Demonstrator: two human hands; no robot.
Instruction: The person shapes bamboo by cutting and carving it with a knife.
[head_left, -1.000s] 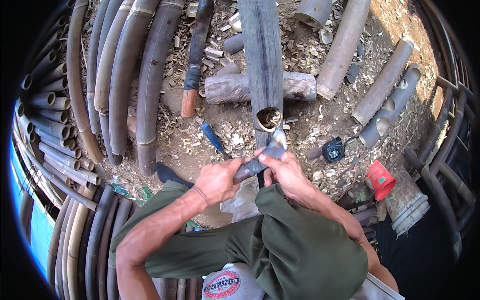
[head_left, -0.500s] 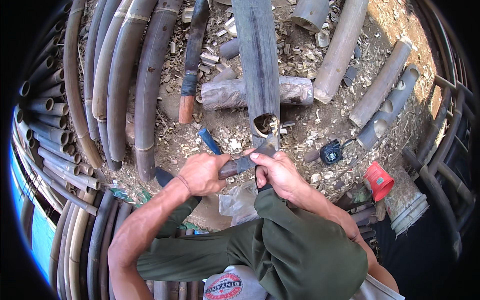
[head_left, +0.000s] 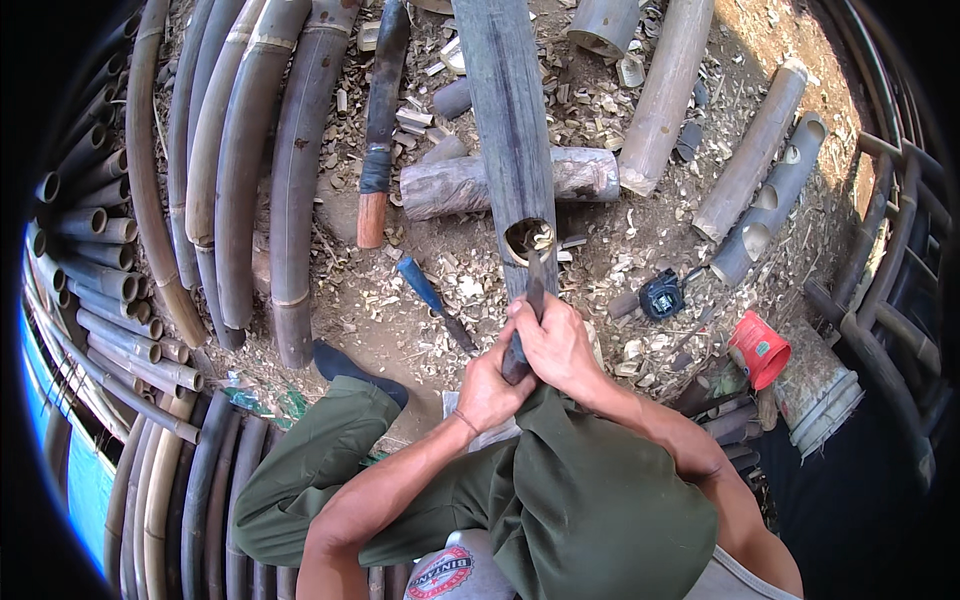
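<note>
A thick grey bamboo pole (head_left: 512, 120) runs away from me, with a hole cut in its upper side at the near end. Wood chips (head_left: 542, 241) show in that hole. Both my hands are closed round a short, dark-bladed knife (head_left: 536, 275) held lengthwise along the pole, its tip at the hole's near edge. My left hand (head_left: 490, 390) grips the handle's lower end. Just above it, my right hand (head_left: 555, 345) wraps the upper handle and the base of the blade. The pole's near end is hidden behind my hands and raised knee.
Under the pole lies a short log (head_left: 440, 190). A blue-handled tool (head_left: 420, 287) and a sheathed, long-handled blade (head_left: 377, 180) lie left; a black tape measure (head_left: 661, 298), a notched bamboo piece (head_left: 765, 205) and a red cup (head_left: 762, 350) are right. Bamboo poles (head_left: 300, 180) line the left.
The knife has turned from lying crosswise to pointing away along the pole. My left hand has swung right and nearer, below my right hand. My left knee has shifted outward.
</note>
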